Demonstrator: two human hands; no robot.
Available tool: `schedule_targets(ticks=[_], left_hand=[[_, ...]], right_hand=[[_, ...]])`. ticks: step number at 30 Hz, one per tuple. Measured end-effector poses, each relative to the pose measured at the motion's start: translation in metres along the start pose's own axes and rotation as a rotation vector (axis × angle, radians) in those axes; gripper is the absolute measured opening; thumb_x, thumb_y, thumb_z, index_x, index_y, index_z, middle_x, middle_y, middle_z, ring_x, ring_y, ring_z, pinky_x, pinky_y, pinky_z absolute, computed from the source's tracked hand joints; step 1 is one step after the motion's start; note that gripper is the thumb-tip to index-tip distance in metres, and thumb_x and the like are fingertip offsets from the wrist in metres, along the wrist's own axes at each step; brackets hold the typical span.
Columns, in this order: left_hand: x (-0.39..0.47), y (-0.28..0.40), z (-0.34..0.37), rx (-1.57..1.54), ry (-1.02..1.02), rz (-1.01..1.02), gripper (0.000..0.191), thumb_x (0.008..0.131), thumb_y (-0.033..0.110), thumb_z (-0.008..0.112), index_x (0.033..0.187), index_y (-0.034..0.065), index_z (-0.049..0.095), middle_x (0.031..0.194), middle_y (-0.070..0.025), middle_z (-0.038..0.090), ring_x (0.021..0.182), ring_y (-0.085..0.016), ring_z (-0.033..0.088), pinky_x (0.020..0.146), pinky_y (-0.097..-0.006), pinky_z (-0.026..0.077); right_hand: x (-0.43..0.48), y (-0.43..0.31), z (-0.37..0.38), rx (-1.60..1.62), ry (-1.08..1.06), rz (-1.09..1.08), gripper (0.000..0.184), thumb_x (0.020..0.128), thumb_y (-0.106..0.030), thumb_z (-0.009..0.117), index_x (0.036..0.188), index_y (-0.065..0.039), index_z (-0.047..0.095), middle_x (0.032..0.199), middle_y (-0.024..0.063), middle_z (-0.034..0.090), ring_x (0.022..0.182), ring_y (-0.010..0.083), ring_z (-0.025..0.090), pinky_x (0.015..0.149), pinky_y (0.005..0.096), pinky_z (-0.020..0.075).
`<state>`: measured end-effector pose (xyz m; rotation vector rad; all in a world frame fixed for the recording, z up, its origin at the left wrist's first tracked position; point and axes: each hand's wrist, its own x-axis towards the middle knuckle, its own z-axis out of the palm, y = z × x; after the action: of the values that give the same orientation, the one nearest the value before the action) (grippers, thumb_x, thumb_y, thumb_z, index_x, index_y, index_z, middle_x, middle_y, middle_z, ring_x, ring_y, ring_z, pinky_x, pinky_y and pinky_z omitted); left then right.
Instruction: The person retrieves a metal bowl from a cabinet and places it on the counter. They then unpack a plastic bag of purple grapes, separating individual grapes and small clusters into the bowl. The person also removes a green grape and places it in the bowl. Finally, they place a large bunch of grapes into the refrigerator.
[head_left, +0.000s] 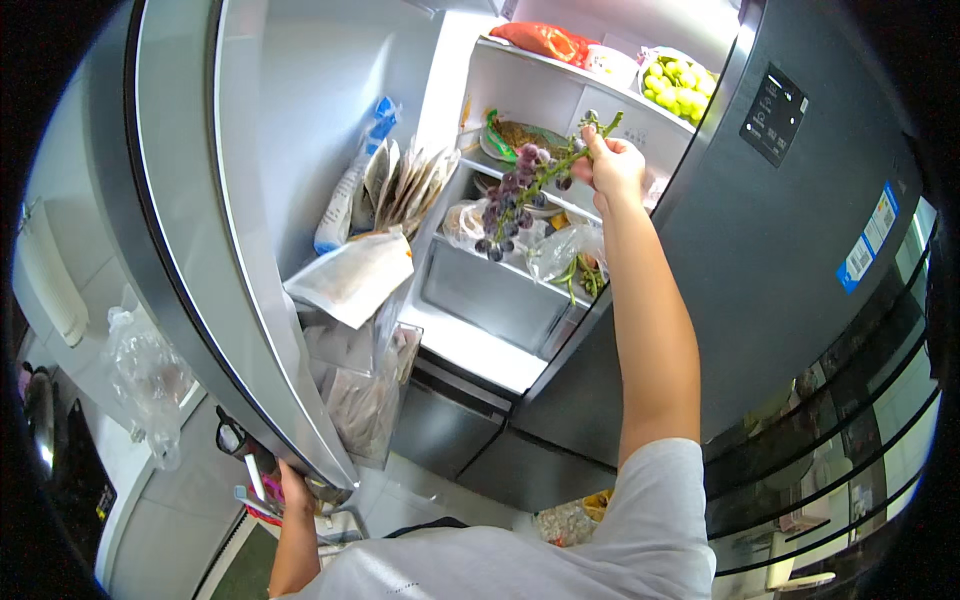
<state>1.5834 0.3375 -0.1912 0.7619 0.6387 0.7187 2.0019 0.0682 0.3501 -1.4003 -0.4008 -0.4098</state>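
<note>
My right hand (616, 166) pinches the green stem of a bunch of dark purple grapes (511, 196). The bunch hangs in front of the open refrigerator's shelves, with some berries gone from its stalk. At the lower left, my left hand (297, 491) grips the edge of the open refrigerator door (247, 262); part of its fingers is hidden. Behind the purple grapes, a green-edged plastic bag (501, 139) rests on the middle shelf. Clear plastic bags (559, 247) and green vegetable stalks (589, 276) lie on the shelf below.
On the top shelf are a red plastic bag (544, 41), a white bowl (611, 64) and green grapes (679, 86). Packets (405, 184) and a white paper bag (360, 277) fill the door racks. The other refrigerator door (757, 247) is shut. A filled bag (566, 523) stands on the floor.
</note>
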Motion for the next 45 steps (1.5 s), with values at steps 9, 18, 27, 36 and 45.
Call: schedule_targets(ticks=[9, 18, 27, 36, 45], left_hand=[[-0.016, 0.009, 0.022, 0.032, -0.048, 0.033, 0.062, 0.094, 0.052, 0.040, 0.135, 0.0053, 0.042, 0.132, -0.0080, 0.049, 0.122, -0.025, 0.044, 0.104, -0.0367, 0.032], [-0.006, -0.031, -0.003, -0.035, 0.043, 0.149, 0.058, 0.096, 0.047, 0.034, 0.138, 0.0067, 0.037, 0.134, -0.0082, 0.047, 0.124, -0.025, 0.042, 0.105, -0.0371, 0.030], [-0.012, -0.031, 0.007, 0.005, 0.137, 0.129, 0.056, 0.093, 0.045, 0.042, 0.132, 0.0049, 0.043, 0.128, -0.0076, 0.051, 0.120, -0.024, 0.045, 0.100, -0.0385, 0.035], [0.024, -0.076, -0.045, 0.057, 0.152, 0.138, 0.055, 0.093, 0.043, 0.042, 0.131, 0.0033, 0.044, 0.124, -0.0094, 0.054, 0.117, -0.025, 0.048, 0.102, -0.0397, 0.034], [0.010, -0.035, 0.000, 0.156, -0.006, 0.005, 0.063, 0.097, 0.053, 0.026, 0.131, 0.0025, 0.045, 0.129, -0.0089, 0.051, 0.119, -0.026, 0.047, 0.101, -0.0377, 0.036]], right_hand=[[0.132, 0.039, 0.009, 0.224, 0.379, 0.327, 0.030, 0.085, -0.014, 0.067, 0.100, 0.006, 0.051, 0.080, 0.0198, 0.060, 0.059, 0.0291, 0.063, 0.044, 0.0318, 0.0555], [0.208, 0.109, -0.004, 0.472, 0.705, 0.419, 0.034, 0.080, -0.008, 0.073, 0.102, 0.006, 0.052, 0.087, 0.0252, 0.062, 0.065, 0.0307, 0.061, 0.051, 0.0456, 0.0556], [0.256, 0.179, -0.038, 0.558, 0.605, 0.567, 0.045, 0.084, -0.011, 0.067, 0.124, -0.003, 0.048, 0.118, 0.0251, 0.055, 0.094, 0.0396, 0.060, 0.073, 0.0470, 0.0547], [0.285, 0.173, -0.055, 0.231, 0.500, 0.696, 0.030, 0.087, -0.020, 0.055, 0.115, -0.009, 0.052, 0.116, 0.0160, 0.054, 0.088, 0.0293, 0.059, 0.068, 0.0415, 0.0494], [0.131, 0.094, 0.035, -0.176, 0.804, -0.232, 0.022, 0.085, -0.013, 0.053, 0.102, 0.001, 0.057, 0.090, 0.0150, 0.060, 0.079, 0.0259, 0.058, 0.077, 0.0369, 0.0470]])
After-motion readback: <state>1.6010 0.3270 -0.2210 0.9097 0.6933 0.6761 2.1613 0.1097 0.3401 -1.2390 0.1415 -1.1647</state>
